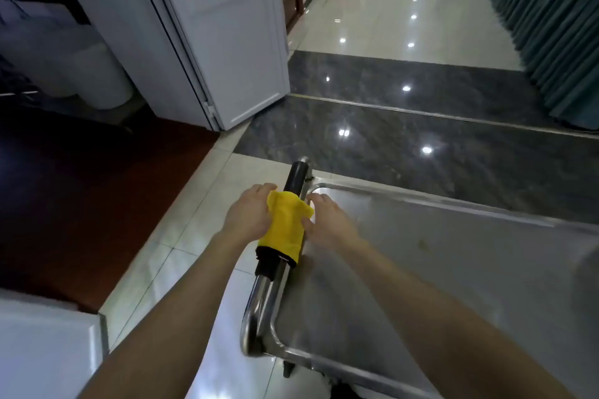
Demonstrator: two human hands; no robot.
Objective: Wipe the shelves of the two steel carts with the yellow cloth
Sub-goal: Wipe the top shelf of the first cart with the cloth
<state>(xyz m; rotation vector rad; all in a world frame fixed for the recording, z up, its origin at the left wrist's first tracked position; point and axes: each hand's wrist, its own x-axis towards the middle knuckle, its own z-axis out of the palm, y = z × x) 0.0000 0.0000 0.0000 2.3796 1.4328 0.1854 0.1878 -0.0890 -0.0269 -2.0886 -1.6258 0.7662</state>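
A yellow cloth [287, 227] is draped over the black-sleeved handle [295, 178] of a steel cart [453, 256], whose top shelf fills the lower right. My left hand [249, 214] presses the cloth's left side against the handle. On the cloth's right edge rests my right hand [327, 220], fingers spread, just above the shelf's rim. Only one cart is in view.
A white door [227, 36] stands open at the upper left over a dark red mat [97, 191]. Glossy tiled floor stretches ahead, with teal curtains [551, 26] along the right. A white panel [45, 350] sits at the bottom left.
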